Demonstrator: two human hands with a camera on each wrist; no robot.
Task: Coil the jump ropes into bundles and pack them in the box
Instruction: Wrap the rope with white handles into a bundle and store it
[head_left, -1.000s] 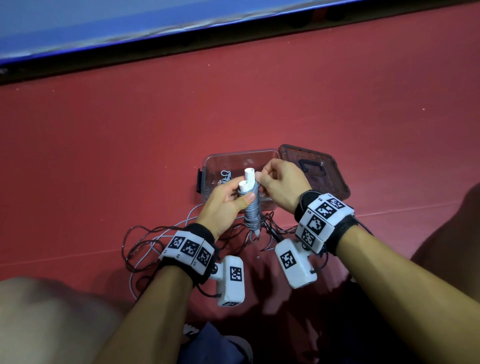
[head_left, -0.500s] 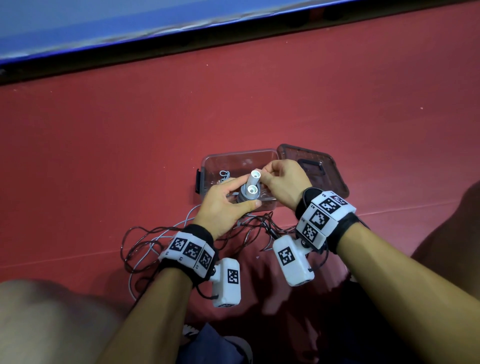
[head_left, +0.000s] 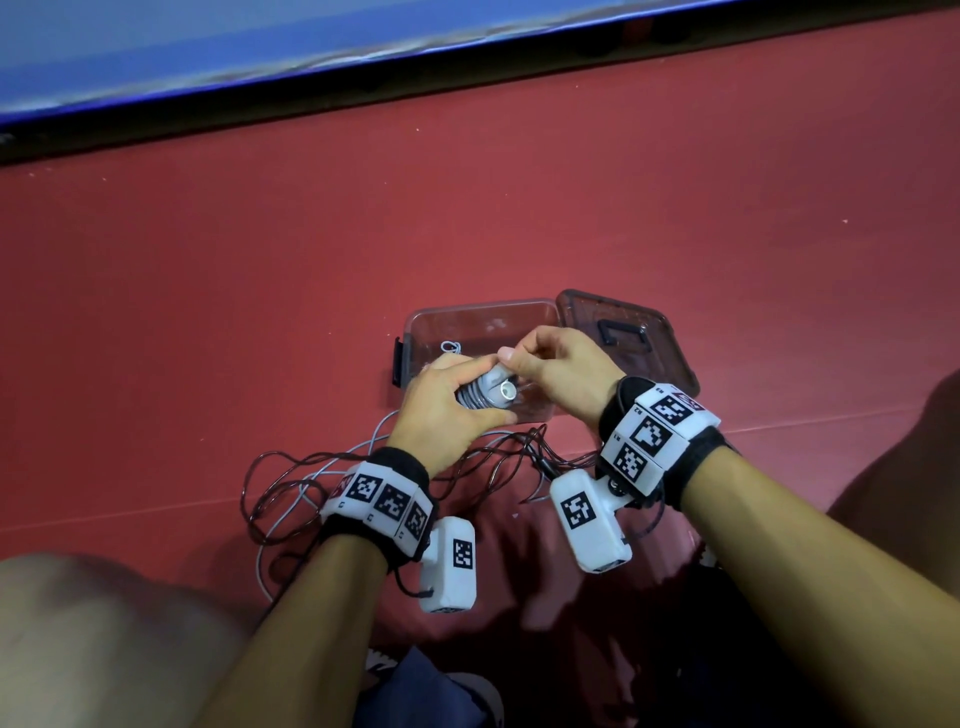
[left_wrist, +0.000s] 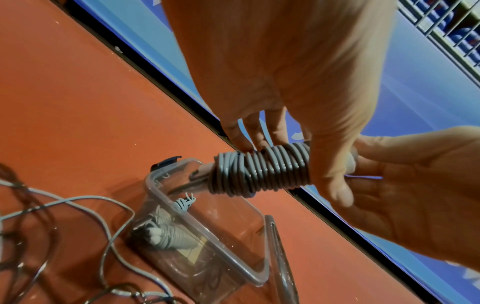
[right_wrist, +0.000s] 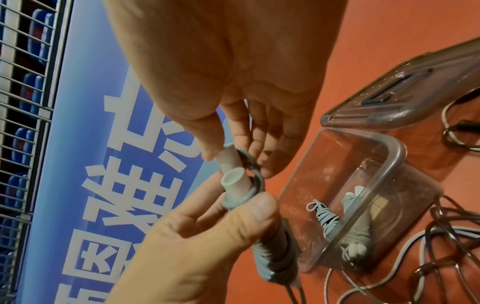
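The grey bundle (head_left: 485, 391) went from upright to tipped flat over the box (head_left: 415, 325). Left hand (head_left: 441, 410) wraps it; right hand (head_left: 558, 371) pinches the handle tips. Basically ready to drop in.

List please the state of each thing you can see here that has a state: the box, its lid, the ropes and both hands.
Clear box: open, one coiled grey bundle inside.
Lid: off, beside the box.
Grey rope bundle: coiled round its white handles, held above the box.
Loose ropes: uncoiled on the floor.
Left hand: grips the bundle.
Right hand: fingers pinch the handle end.
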